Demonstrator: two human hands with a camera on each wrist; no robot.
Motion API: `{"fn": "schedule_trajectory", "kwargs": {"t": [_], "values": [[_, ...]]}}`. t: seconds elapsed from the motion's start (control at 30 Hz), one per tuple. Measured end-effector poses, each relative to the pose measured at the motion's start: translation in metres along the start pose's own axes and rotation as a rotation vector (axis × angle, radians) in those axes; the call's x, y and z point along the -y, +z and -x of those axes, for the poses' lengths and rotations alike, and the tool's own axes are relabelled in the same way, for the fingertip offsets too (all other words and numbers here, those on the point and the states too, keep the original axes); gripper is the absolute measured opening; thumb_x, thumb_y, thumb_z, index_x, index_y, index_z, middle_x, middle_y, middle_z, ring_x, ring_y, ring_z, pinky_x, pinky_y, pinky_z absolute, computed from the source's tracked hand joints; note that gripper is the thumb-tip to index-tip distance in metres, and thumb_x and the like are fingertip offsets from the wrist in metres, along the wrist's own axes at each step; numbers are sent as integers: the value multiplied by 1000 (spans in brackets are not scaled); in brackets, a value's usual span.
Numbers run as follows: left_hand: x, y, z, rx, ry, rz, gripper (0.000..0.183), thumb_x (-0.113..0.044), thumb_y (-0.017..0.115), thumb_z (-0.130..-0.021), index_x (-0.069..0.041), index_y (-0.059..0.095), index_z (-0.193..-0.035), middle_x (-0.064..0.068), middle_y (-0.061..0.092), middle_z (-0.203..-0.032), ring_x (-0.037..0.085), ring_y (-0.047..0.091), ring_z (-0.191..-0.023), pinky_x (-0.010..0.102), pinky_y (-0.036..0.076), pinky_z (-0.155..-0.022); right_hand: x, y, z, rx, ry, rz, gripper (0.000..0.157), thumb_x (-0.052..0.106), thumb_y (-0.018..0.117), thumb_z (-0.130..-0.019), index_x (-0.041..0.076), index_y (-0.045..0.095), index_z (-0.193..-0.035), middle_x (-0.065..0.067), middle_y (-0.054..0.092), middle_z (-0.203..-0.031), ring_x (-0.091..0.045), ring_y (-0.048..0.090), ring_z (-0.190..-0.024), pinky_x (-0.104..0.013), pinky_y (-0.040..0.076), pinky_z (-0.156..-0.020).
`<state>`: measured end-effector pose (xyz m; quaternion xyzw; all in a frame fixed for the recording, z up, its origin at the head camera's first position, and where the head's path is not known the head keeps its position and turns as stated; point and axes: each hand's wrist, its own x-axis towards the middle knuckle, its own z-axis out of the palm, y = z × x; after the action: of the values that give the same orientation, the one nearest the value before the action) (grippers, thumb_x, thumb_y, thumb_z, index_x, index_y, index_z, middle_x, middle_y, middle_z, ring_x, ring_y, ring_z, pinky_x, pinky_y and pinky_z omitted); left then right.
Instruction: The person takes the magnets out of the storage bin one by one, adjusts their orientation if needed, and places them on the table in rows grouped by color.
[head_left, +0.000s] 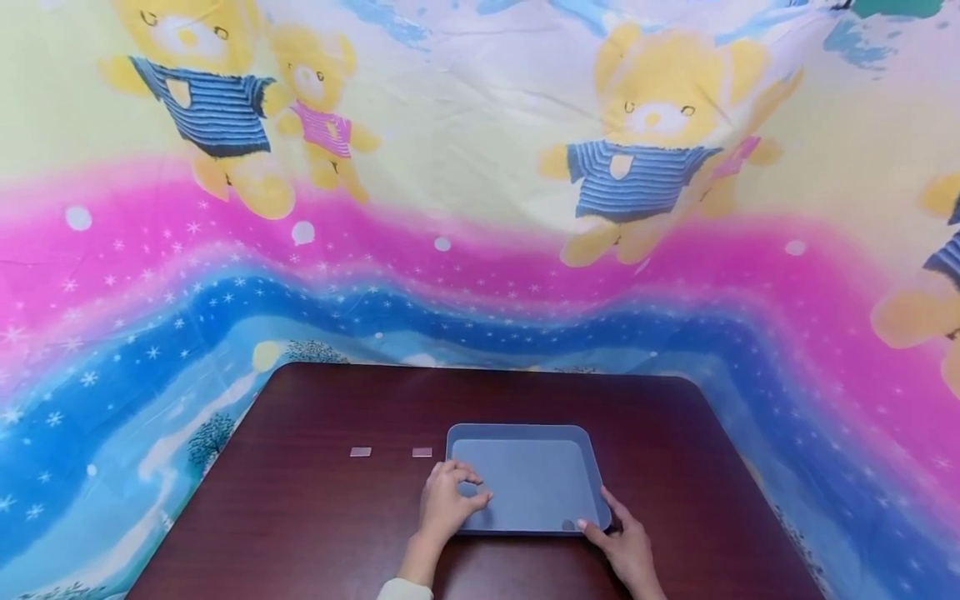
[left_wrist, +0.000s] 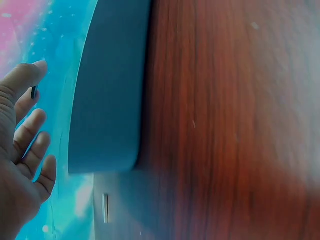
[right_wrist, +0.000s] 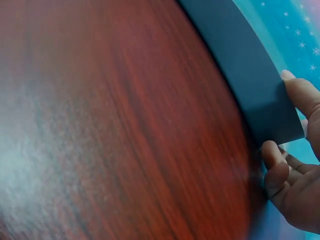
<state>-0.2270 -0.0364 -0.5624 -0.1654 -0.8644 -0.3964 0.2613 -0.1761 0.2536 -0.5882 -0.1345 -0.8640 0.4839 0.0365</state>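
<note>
Left hand (head_left: 444, 507) pinches a thin piece (left_wrist: 34, 92) over the tray (head_left: 536, 483) the right hand (head_left: 628, 547) grips; two tiles (head_left: 361, 452) (head_left: 422, 452) probably remain.

Left hand (head_left: 447, 502) now, thumb (left_wrist: 27, 75) and forefinger (left_wrist: 24, 107) pinching, other fingers (left_wrist: 30, 131) loosely curved; and the right hand (head_left: 628, 546) grips, thumb opposite fingers!

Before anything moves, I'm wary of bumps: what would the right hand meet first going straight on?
The tray: the right hand touches it, gripping its near right corner and pointing inward, so it would probably push against that; depth is unclear.
</note>
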Motion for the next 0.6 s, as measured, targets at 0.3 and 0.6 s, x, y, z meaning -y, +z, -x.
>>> {"fn": "schedule_trajectory", "kwargs": {"t": [0.3, 0.6], "values": [[12, -21, 12, -38, -59, -27, 26, -23, 89, -52, -16, 71, -69, -11, 61, -83, 12, 53, -77, 30, 44, -65, 4, -2, -1, 5, -1, 103, 81, 39, 77, -73, 8, 43, -139, 5, 32, -49, -10, 34, -44, -24, 31, -42], [33, -37, 26, -73, -140, -43, 25, -21, 88, -54, -14, 73, -73, -7, 62, -83, 15, 55, -79, 35, 45, -67, 6, -2, 3, 4, 9, 127, 83, 41, 78, -71, 8, 43, -139, 4, 37, -51, -11, 35, -45, -25, 31, -43]]}}
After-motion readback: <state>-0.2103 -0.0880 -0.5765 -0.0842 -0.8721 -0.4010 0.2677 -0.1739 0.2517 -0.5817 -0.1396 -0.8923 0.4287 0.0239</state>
